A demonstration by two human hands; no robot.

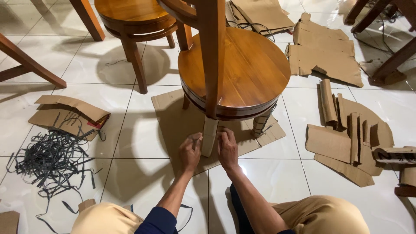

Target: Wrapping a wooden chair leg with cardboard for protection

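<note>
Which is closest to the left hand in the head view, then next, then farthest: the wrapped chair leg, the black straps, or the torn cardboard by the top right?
From the left hand:
1. Wrapped chair leg, right beside it, at its fingers.
2. Black straps, on the floor at far left.
3. Torn cardboard, far up at right, past the chair.

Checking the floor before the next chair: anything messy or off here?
Yes. A loose tangle of black straps lies strewn on the tiles at left, and torn cardboard scraps are scattered at right. Both hands, left hand and right hand, rest at the cardboard-wrapped chair leg; the chair itself stands upright.
</note>
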